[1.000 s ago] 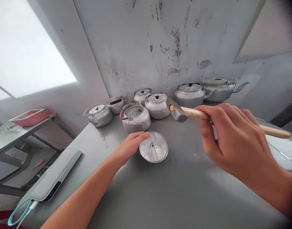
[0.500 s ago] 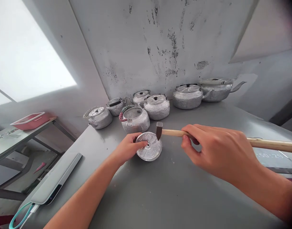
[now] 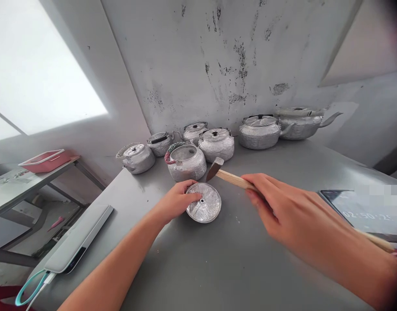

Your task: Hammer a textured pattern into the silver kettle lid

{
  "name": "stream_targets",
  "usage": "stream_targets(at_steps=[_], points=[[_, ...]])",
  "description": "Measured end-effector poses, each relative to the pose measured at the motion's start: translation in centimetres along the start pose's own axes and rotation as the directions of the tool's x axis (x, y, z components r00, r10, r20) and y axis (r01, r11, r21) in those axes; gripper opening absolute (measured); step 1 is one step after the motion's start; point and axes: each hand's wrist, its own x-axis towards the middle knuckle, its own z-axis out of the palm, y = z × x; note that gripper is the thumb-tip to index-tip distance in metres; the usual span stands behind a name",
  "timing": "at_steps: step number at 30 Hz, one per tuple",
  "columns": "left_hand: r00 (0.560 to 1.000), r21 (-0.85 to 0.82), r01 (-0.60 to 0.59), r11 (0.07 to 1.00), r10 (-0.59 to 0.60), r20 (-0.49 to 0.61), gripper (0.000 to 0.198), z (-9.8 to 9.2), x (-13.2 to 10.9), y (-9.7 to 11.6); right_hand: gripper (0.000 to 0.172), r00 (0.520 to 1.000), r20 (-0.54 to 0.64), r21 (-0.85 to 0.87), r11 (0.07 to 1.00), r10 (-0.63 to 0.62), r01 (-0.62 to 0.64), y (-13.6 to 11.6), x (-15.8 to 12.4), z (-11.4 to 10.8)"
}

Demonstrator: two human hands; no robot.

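The lid (image 3: 209,209), a round, textured metal disc pierced at its centre, was held over the grey tabletop (image 3: 192,276); whether its underside touched that surface could not be told. The left hand's (image 3: 175,201) fingers were clamped on its left edge: the thumb lay across the upper face, its tip just beside the hole (image 3: 202,201), another finger curled at the upper left rim, and the rest were hidden. Most of the disc extended, uncovered, to the right of these fingers. The hammer's (image 3: 233,178) head stood just beyond the top of the rim, wedge end pointing down toward the lid; contact could not be judged. Its wooden handle ran rightward into the right hand (image 3: 282,205), whose fingers were wrapped around the shaft, thumb beneath. Directly behind the lid stood an open kettle (image 3: 188,168) with a red-and-green wrapped handle. Six other kettles (image 3: 217,149) stood beside and behind it, two of them apart at the right, near the stained wall (image 3: 192,65). A screen (image 3: 363,209) with digits lay beside the right forearm; a pale case (image 3: 78,239) with a teal cable (image 3: 20,293) lay at the left edge.
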Motion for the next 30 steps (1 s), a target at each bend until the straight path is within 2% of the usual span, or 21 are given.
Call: stream_targets(at_steps=[2,4,6,8,9,11,18,24,30], points=[[1.000,0.072,-0.008,0.997,0.009,-0.015,0.035,-0.1,-0.3,0.3,0.017,0.995,0.093,0.134,0.990,0.021,-0.033,-0.4,-0.4,0.0],[0.998,0.198,-0.046,0.979,0.055,-0.043,0.044,-0.1,-0.7,0.6,0.016,0.974,0.209,0.249,0.959,0.081,-0.133,-0.9,-0.7,0.0],[0.990,0.324,-0.106,0.940,0.130,-0.052,0.058,-0.1,-1.0,0.7,0.015,0.922,0.345,0.324,0.900,0.174,-0.291,-1.2,-0.8,0.2],[0.982,0.401,-0.158,0.902,0.186,-0.030,0.079,0.0,-1.2,0.7,0.016,0.845,0.468,0.359,0.818,0.259,-0.450,-1.4,-0.8,0.4],[0.980,0.431,-0.174,0.886,0.198,-0.012,0.091,0.1,-1.2,0.6,0.015,0.813,0.507,0.369,0.780,0.286,-0.505,-1.5,-0.7,0.5],[0.979,0.481,-0.185,0.857,0.203,0.016,0.107,0.2,-1.2,0.3,0.015,0.781,0.547,0.392,0.732,0.301,-0.557,-1.7,-0.7,0.8],[0.976,0.594,-0.167,0.787,0.215,-0.011,0.094,0.9,-1.1,-0.2,0.020,0.770,0.580,0.455,0.679,0.266,-0.576,-2.8,-1.0,2.1],[0.974,0.604,-0.161,0.780,0.225,-0.031,0.091,1.1,-0.8,-0.7,0.027,0.770,0.583,0.465,0.670,0.260,-0.579,-3.1,-1.1,2.7],[0.971,0.611,-0.166,0.774,0.235,-0.033,0.091,1.1,-0.4,-1.4,0.036,0.749,0.611,0.477,0.635,0.257,-0.608,-3.0,-1.3,2.9]])
